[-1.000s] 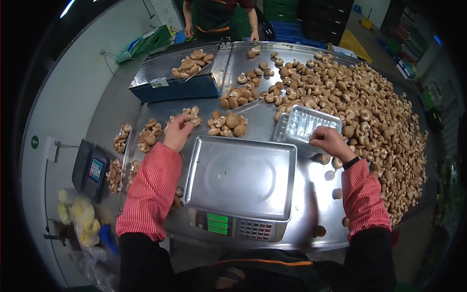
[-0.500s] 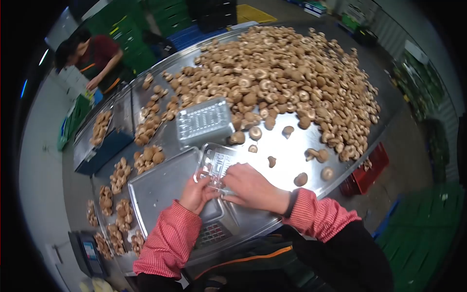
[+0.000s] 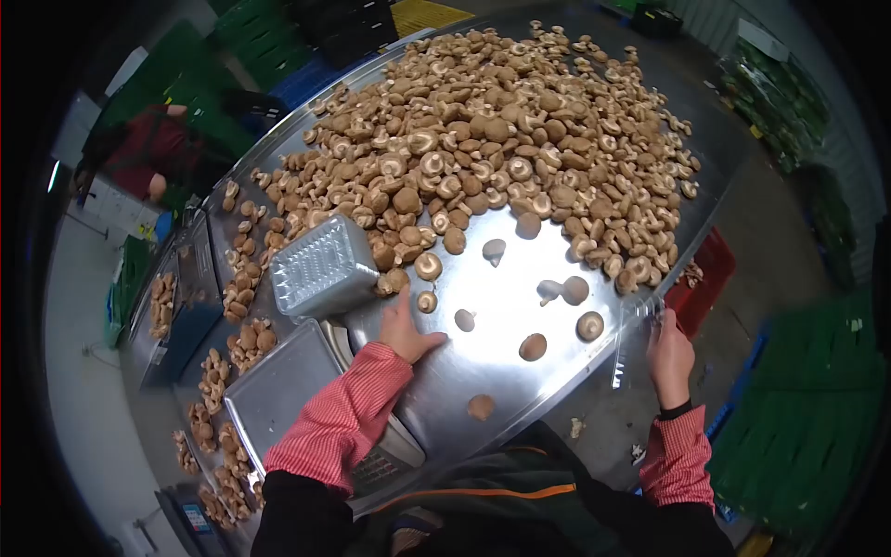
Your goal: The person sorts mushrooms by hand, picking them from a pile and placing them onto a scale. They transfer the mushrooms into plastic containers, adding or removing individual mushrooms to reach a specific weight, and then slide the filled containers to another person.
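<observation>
In the head view, my left hand is over the metal table, thumb spread away from the fingers. Its fingertips are right at a shiitake mushroom beside a stack of clear plastic trays. My right hand grips a clear plastic tray by its side, at the table's right edge. Several loose mushrooms are scattered between the two hands. Behind them a large heap of shiitake mushrooms covers the far part of the table.
A scale with a metal platter stands left of my left hand. Filled trays of mushrooms line the left side. A red crate sits below the right edge, near green crates. Another person is at the far left.
My hands have parted: the right has carried the clear tray to the table's right edge, while the left has let go of it and moved toward the mushrooms by the tray stack.
</observation>
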The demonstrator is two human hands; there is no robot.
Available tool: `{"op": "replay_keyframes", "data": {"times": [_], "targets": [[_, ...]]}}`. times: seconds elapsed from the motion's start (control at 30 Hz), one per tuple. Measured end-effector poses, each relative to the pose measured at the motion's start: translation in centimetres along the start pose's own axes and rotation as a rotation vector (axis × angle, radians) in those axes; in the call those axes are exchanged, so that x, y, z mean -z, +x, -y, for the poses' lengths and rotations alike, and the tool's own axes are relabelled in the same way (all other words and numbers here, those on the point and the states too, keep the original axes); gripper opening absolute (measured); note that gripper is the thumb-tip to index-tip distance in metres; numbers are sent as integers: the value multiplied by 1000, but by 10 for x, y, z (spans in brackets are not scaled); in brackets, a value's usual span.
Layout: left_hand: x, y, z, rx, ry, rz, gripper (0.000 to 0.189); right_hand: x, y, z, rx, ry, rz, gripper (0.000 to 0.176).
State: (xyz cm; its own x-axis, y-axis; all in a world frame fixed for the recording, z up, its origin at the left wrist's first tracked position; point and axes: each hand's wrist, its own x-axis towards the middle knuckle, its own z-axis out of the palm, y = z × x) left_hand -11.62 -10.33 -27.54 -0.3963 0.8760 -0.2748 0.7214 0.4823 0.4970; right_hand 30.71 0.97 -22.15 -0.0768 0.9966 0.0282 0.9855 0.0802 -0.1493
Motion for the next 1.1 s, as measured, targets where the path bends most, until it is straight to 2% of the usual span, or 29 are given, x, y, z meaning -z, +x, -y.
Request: {"op": "replay_keyframes", "data": {"times": [0.07, 0.1, 0.2, 0.3, 0.4, 0.5, 0.6, 0.67, 0.77, 0.87, 0.9, 1.0, 1.03, 1.1], "targets": [[-7, 8, -8, 78, 53, 35, 123, -14, 8, 6, 10, -4, 36, 20], [-16, 12, -6, -47, 52, -113, 131, -21, 12, 20, 19, -9, 59, 20], [-14, 29, -21, 95, -1, -73, 135, -46, 39, 48, 44, 142, 5, 22], [-26, 52, -16, -17, -39, -183, 139, -65, 80, 80, 111, 328, -69, 26], [-22, 67, -28, 8, -47, -119, 140, -82, 116, 104, 189, 375, -98, 30], [-16, 79, -35, -20, -108, -28, 140, -60, 127, 118, 198, 408, -14, 24], [-20, 73, -31, -161, -88, -44, 140, -32, 107, 94, 255, 389, -78, 27], [-17, 71, -34, -186, -112, -10, 139, -11, 91, 73, 112, 176, 137, 26], [-23, 77, -42, -238, -63, -4, 140, -26, 72, 67, 84, 184, 124, 27], [-28, 91, -56, -270, -13, 6, 141, -32, 65, 87, 142, 249, 26, 25], [-31, 94, -57, -269, 2, 20, 141, -32, 60, 87, 151, 404, 17, 24], [-36, 96, -52, -305, -17, 31, 139, -17, 46, 69, 45, 324, 32, 28], [-36, 98, -49, -331, -31, 24, 138, -25, 46, 52, 50, 207, 15, 34], [-36, 99, -53, -338, 46, 12, 140, -41, 52, 34, 36, 192, 70, 32]]}}
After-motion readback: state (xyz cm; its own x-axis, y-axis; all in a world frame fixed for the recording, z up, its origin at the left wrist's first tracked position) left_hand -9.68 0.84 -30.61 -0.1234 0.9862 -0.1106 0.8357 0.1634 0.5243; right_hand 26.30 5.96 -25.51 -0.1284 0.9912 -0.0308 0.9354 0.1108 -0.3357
